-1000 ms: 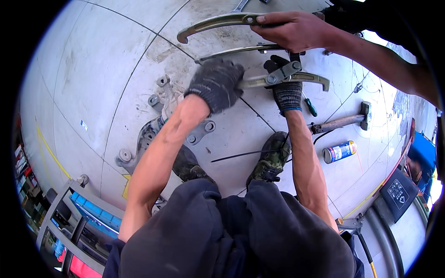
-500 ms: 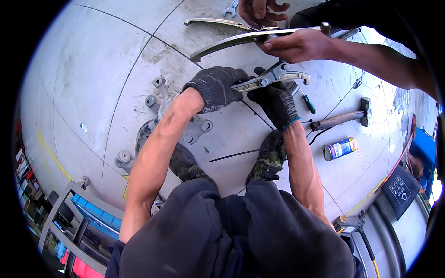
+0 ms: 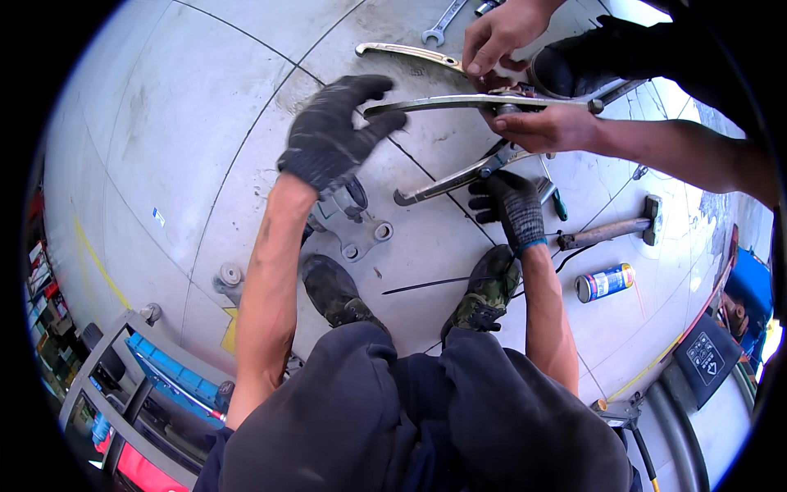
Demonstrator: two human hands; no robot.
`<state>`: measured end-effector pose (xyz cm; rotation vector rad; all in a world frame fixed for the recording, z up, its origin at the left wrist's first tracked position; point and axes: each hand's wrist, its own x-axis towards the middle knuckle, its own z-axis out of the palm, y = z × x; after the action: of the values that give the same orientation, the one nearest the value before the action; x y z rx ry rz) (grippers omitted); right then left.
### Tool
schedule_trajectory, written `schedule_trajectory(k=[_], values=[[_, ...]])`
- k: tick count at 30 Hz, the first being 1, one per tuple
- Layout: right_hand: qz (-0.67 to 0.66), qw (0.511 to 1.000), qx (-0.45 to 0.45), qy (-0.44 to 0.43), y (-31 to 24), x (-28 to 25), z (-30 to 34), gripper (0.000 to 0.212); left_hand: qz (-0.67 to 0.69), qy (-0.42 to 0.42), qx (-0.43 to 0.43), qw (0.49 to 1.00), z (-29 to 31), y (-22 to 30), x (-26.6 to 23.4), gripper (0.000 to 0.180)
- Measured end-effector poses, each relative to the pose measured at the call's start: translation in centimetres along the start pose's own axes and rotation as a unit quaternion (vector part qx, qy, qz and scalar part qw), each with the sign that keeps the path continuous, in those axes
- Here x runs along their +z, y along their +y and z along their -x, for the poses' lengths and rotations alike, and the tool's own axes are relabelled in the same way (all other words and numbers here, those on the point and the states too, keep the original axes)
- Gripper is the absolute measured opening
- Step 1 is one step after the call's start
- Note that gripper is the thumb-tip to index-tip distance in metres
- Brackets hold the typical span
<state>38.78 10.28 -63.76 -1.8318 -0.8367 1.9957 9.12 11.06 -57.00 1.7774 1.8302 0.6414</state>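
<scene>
A large metal gear puller with long curved jaws point(image 3: 443, 102) is held by another person's hands point(image 3: 545, 129) at the upper right. My left hand point(image 3: 332, 131), in a dark knit glove, is slightly blurred; its thumb and fingers are apart and it grips nothing. The tip of one long jaw is beside its thumb. A lower jaw point(image 3: 447, 185) of the puller points down and left. My right hand point(image 3: 508, 205), gloved too, is just below that jaw's pivot, with fingers stretched leftward. Its upper edge seems to touch the puller near the pivot.
A hammer point(image 3: 602, 234), a spray can point(image 3: 605, 283) and a green-handled screwdriver point(image 3: 560, 205) lie right of my right hand. A wrench point(image 3: 443, 23) lies at the top. Metal link parts point(image 3: 365, 238) are by my left boot point(image 3: 334, 289). A cart point(image 3: 147, 385) stands lower left.
My left hand has let go of the short jaw and moved up and left, opening. That jaw now swings down-left. My right hand's fingers have loosened; the other person still holds the puller.
</scene>
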Motion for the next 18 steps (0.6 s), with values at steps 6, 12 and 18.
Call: schedule_trajectory(k=[6,12,18], values=[[0.141,0.989,0.012,0.044,-0.9,-0.1,1.7,0.039,0.060,-0.168,0.030,0.983,-3.8,0.2,2.6,0.052],[0.176,0.983,-0.032,0.032,-0.7,0.0,3.6,0.036,-0.062,-0.105,0.060,0.991,-9.4,-1.9,-0.9,0.035],[0.188,0.977,-0.094,0.037,-3.2,1.1,5.1,0.032,0.062,-0.199,0.006,0.978,-8.0,0.9,2.3,0.041]])
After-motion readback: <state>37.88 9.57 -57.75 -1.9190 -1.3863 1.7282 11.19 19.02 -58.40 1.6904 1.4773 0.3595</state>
